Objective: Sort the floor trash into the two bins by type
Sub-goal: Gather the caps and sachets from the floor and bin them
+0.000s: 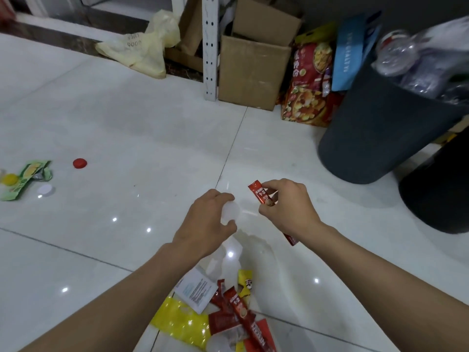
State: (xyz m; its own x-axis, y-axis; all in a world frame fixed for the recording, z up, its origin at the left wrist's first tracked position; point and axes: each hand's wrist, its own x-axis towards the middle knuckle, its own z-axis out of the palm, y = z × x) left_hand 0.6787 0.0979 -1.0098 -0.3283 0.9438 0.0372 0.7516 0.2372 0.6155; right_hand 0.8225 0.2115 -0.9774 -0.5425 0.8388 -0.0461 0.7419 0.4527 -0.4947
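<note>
- Far left, mid-height: green wrapper (25, 179), yellow cap (9, 179), white cap (46, 190) & red cap (79, 163) lie on the floor tiles (127, 123), well apart from both hands, not yet sorted
- Centre: left hand (210, 222) has fingers curled round a white round lid (229, 212), held above the floor
- Just right of it: right hand (286, 207) pinches a red sachet stick (264, 196) btw thumb & fingertips; the stick runs down behind the palm & its lower end pokes out near the wrist
- Bottom centre, btw the forearms: pile w/ red sachets (236, 308), yellow bag (177, 321), white leaflet (195, 290) & small yellow wrapper (245, 280), so more to go
- Upper right: grey bin (375, 128) w/ clear plastic bottles (398, 52) heaped at its top; black bin (436, 189) at right edge just beside it, contents not visible
- Step, as I read it: pick-up done, both hands loaded, drop-off not begun; plenty of litter left, so task looks early-to-mid
- Next move: both items go toward the right of frame, to the bins. Lid prob belongs w/ the bottles in grey bin; sachet prob in black bin, but that's a guess since its inside can't be seen
- Each hand needs to be over the correct rim before letting go; the light sachet could flutter & miss
</note>
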